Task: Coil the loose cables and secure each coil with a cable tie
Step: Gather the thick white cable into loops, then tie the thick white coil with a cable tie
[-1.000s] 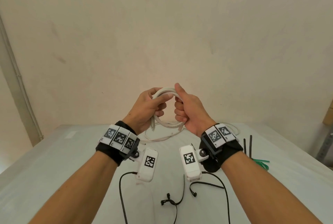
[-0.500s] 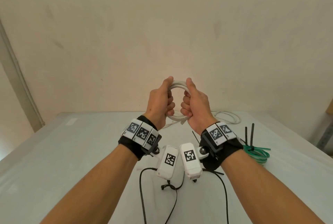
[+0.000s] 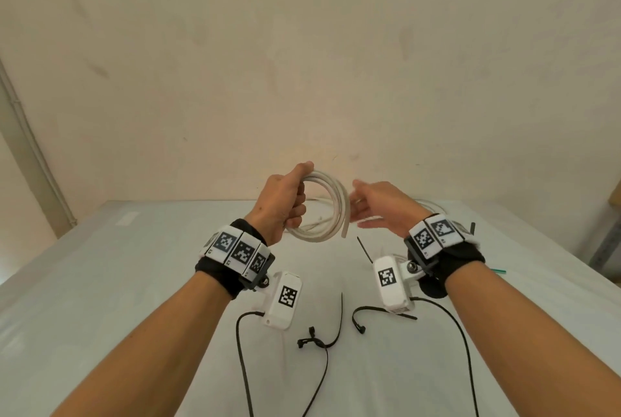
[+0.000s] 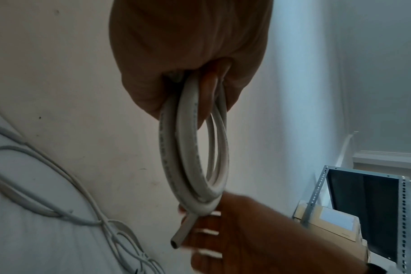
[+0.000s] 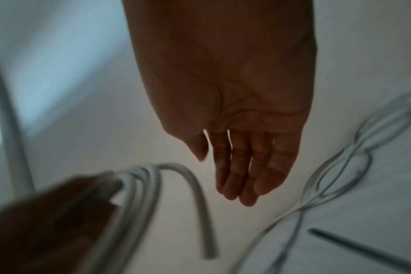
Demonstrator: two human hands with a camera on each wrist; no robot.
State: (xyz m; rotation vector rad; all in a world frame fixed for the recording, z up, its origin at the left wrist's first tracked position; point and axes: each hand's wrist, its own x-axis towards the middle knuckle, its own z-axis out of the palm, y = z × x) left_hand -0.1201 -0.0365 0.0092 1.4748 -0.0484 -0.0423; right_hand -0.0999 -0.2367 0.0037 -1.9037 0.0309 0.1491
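Left hand (image 3: 280,205) has its fingers curled round the left side of the white cable coil (image 3: 331,206), holding it upright above the table (image 3: 100,282), a few stiff round-section loops stacked together. The cut end (image 3: 345,233) pokes down at the coil's lower right, hollow-looking in the left wrist view.

Right hand (image 3: 383,206) is empty, fingers straight and loosely together, palm toward the coil, just right of it. Can't tell whether the fingertips touch it.

Key relation: black cable ties (image 3: 332,332) lie flat on the table on the near side, below and between both wrists, long axes roughly near-far. The free right hand is the one to fetch one, I'd judge; nearest tie (image 3: 361,319) sits under its wrist.

Ties are thin, flexible, matte. Jacket looks smooth and springy, so the coil probably wants to unwind if the grip loosens. Thinner white cable (image 3: 433,206) lies loose at the far right.
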